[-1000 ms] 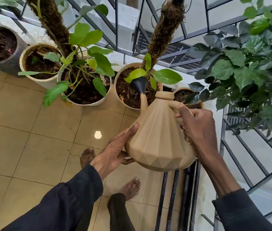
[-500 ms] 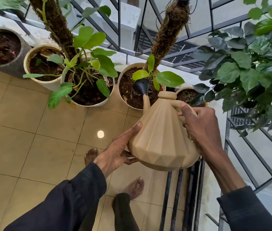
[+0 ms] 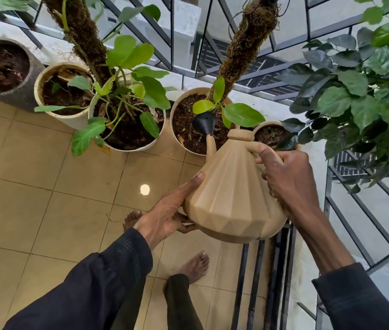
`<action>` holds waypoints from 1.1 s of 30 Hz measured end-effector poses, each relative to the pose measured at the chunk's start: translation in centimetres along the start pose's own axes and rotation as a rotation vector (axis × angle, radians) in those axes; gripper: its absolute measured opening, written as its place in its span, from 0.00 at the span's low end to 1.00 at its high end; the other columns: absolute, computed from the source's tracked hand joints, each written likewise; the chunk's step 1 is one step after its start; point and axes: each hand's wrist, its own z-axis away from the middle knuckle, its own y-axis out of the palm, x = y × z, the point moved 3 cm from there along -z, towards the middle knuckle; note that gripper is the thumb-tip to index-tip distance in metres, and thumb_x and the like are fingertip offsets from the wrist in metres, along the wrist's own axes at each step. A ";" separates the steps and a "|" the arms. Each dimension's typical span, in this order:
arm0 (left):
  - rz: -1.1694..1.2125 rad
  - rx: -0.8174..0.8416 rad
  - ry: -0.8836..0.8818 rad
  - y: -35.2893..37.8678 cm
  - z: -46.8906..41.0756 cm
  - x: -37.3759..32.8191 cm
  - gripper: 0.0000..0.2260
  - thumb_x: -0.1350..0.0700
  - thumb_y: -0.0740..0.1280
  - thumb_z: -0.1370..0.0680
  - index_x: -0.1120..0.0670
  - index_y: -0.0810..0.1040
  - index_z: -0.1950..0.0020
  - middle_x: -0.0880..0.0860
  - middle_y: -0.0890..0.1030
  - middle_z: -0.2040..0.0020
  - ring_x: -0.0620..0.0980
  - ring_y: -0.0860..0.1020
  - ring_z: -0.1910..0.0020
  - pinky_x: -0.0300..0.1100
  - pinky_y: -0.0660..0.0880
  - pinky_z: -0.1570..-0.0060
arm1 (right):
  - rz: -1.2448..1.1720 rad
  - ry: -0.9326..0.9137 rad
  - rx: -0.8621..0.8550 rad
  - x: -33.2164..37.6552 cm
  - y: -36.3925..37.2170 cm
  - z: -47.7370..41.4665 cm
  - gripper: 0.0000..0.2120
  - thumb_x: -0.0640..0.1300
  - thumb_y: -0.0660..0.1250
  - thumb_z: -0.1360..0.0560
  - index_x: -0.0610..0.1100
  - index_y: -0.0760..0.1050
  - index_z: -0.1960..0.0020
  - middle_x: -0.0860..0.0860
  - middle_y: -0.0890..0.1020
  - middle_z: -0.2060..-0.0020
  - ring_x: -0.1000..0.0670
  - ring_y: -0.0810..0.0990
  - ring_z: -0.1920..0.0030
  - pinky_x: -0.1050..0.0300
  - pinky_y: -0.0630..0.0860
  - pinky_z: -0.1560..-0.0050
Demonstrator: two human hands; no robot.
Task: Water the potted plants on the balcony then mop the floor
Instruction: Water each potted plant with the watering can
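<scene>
Two hands: right hand (image 3: 288, 179) grips handle (image 3: 251, 147), left hand (image 3: 167, 213) props watering can (image 3: 234, 198).
Change: none; spout (image 3: 210, 145) over pot (image 3: 172, 122) ahead, likely still watering.

The left hand (image 3: 165, 217) and the right hand (image 3: 286, 177) are bare. Both arms wear long black cloth sleeves (image 3: 98, 282). Two bare feet (image 3: 196, 263) show, one under a dark trouser leg (image 3: 179, 303).

- The watering can (image 3: 231, 198) looks like smooth tan plastic, matt, with flat folded sides.
- Its spout tip (image 3: 203, 123) is black matt plastic.
- The floor tiles (image 3: 34, 186) are smooth and shiny.
- The poles (image 3: 246, 51) in the pots look rough and hairy.
- The railing (image 3: 255, 79) is dark painted metal.
- The sleeves (image 3: 107, 279) are soft dark cloth.
- The soil (image 3: 186, 115) looks crumbly.
</scene>
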 end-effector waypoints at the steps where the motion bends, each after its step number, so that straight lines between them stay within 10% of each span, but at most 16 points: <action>1: -0.001 0.001 -0.001 0.0 -0.1 0.0 0.25 0.43 0.83 0.37 0.50 0.80 0.46 0.59 0.80 0.38 0.67 0.79 0.42 0.68 0.78 0.44 | 0.001 -0.001 0.001 0.0 0.0 0.0 0.26 0.61 0.67 0.22 0.38 0.83 0.62 0.48 0.77 0.74 0.49 0.71 0.74 0.51 0.69 0.68; 23: -0.146 0.057 0.166 -2.0 -2.6 0.3 0.45 0.41 0.84 0.40 0.41 0.72 0.25 0.54 0.81 0.36 0.61 0.80 0.41 0.53 0.81 0.58 | -0.287 0.322 0.148 -3.0 2.0 1.6 0.20 0.54 0.69 0.20 0.39 0.78 0.63 0.49 0.73 0.77 0.53 0.67 0.81 0.60 0.66 0.74; 33: -0.208 0.112 0.376 -3.6 -3.9 -0.8 0.49 0.44 0.84 0.43 0.38 0.70 0.24 0.46 0.75 0.30 0.52 0.78 0.36 0.51 0.84 0.51 | -0.153 0.169 -0.039 -4.6 3.5 3.4 0.29 0.60 0.68 0.19 0.36 0.79 0.65 0.51 0.74 0.78 0.51 0.69 0.76 0.55 0.66 0.68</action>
